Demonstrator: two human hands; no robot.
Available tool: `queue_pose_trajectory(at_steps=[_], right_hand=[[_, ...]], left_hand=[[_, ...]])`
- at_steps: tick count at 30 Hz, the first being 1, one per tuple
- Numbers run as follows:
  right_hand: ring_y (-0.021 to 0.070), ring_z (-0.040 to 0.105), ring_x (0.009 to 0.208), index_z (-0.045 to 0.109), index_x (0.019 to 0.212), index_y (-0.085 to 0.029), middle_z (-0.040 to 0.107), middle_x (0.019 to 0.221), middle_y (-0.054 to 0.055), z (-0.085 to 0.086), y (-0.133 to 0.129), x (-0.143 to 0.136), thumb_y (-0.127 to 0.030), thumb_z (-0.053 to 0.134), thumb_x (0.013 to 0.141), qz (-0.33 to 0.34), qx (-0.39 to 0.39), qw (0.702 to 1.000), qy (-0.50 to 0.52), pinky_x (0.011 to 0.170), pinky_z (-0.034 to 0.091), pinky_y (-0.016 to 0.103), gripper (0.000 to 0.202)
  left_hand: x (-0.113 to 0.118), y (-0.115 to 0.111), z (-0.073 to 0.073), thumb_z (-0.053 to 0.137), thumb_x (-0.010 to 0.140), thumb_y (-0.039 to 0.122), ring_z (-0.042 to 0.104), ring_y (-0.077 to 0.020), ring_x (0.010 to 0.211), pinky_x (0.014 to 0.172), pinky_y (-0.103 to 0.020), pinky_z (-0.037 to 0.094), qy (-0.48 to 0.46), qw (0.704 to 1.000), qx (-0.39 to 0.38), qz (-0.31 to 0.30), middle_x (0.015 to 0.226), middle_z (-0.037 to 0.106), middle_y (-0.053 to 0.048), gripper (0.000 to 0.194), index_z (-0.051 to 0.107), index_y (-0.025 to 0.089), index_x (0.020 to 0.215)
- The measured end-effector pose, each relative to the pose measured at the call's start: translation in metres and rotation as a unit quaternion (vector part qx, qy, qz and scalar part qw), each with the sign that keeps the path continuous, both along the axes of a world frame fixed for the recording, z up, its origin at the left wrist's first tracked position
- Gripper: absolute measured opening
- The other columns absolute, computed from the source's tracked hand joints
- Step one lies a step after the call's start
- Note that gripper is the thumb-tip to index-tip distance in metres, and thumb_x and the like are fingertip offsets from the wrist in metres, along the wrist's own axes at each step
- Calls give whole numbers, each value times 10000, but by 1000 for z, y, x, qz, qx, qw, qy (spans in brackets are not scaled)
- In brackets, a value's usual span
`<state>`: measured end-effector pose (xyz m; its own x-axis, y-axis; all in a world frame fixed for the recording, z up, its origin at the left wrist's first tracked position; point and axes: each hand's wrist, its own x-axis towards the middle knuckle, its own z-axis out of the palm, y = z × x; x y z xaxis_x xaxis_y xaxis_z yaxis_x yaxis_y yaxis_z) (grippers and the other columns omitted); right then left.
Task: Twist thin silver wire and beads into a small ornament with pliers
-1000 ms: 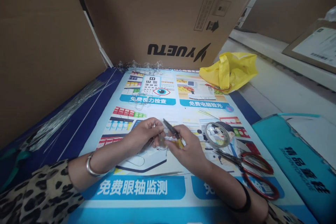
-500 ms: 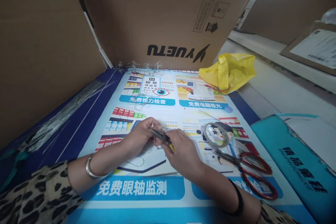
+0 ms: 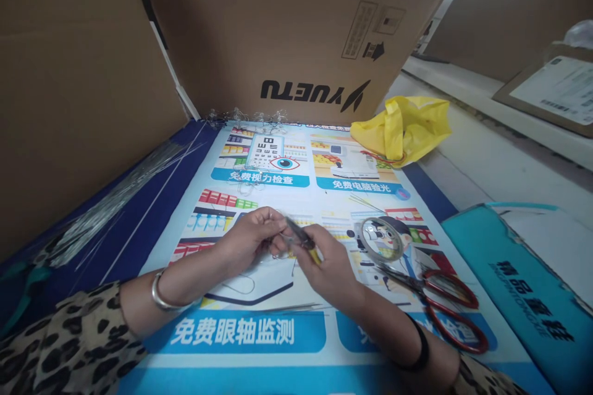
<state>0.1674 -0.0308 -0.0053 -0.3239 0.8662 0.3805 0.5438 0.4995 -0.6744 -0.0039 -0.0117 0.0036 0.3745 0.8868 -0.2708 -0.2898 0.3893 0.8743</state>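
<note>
My right hand (image 3: 327,268) is closed around a pair of pliers (image 3: 300,233) with dark jaws and yellow handles. The jaws point up and to the left, right beside the fingertips of my left hand (image 3: 252,237). My left fingers pinch a thin bent wire, mostly hidden by the fingers. Under my hands lies the printed poster sheet (image 3: 278,358), with a loose curved wire (image 3: 241,287) on it. Several straight wires (image 3: 296,307) lie just below my hands. Beyond them is a shaped wire piece (image 3: 250,182).
Red-handled scissors (image 3: 451,290) and a clear tape roll (image 3: 382,239) lie on the right. A wire bundle (image 3: 115,213) lies left, near a teal-handled tool (image 3: 28,290). Several wire pieces (image 3: 259,117) line the cardboard box (image 3: 278,31). A yellow bag (image 3: 407,129) sits at back right.
My right hand has shifted slightly right, and the plier jaws have turned more upright, up toward my left fingertips. My left hand stays in almost the same place.
</note>
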Motion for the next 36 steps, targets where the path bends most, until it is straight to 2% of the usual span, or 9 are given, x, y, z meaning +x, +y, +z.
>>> queue_pose_trajectory(at_steps=[5,10,16,22,26,30,36], right_hand=[[139,584,683,558,886,-203,630,760,1,9,9,9,-257,475,833,-60,-81,994,27,619,432,231,112],[152,594,726,577,873,-195,650,794,17,8,13,11,-271,463,837,-43,-97,994,-12,646,426,240,141],[144,561,651,566,808,-186,612,710,13,10,13,12,-311,438,853,-34,-100,993,-50,592,395,234,183],[143,529,614,517,768,-180,566,669,13,10,9,10,-278,450,830,-56,-37,993,-96,554,357,229,134],[148,511,605,488,760,-180,550,665,19,6,7,9,-269,442,834,-47,22,991,-121,543,336,235,124],[153,500,603,471,757,-182,539,664,22,3,6,8,-251,440,832,-43,65,988,-133,536,324,241,106],[148,505,622,479,775,-180,544,689,23,-2,8,10,-243,440,839,-29,75,990,-115,559,345,237,99]], left_hand=[[-2,1,-3,637,761,286,551,-93,529,555,-219,421,42,999,14,-26,605,621,-10,173,542,142,780],[-3,1,-6,643,756,266,529,-79,508,551,-215,428,38,999,19,-27,567,598,15,153,555,142,770],[-4,1,-7,644,757,252,510,-64,491,505,-179,390,27,999,24,-36,554,600,19,151,541,143,744],[-1,1,-3,668,726,255,490,-63,441,471,-183,376,70,997,34,-15,515,592,28,179,524,149,716],[2,-1,-2,662,724,256,471,-57,428,455,-179,354,88,994,55,-11,493,570,33,190,511,144,693],[4,-2,-2,631,748,292,480,-71,453,470,-197,368,102,992,69,-39,520,564,26,199,495,149,724],[3,-1,3,554,795,310,458,-74,455,472,-205,353,133,984,79,-93,511,530,22,191,498,149,707]])
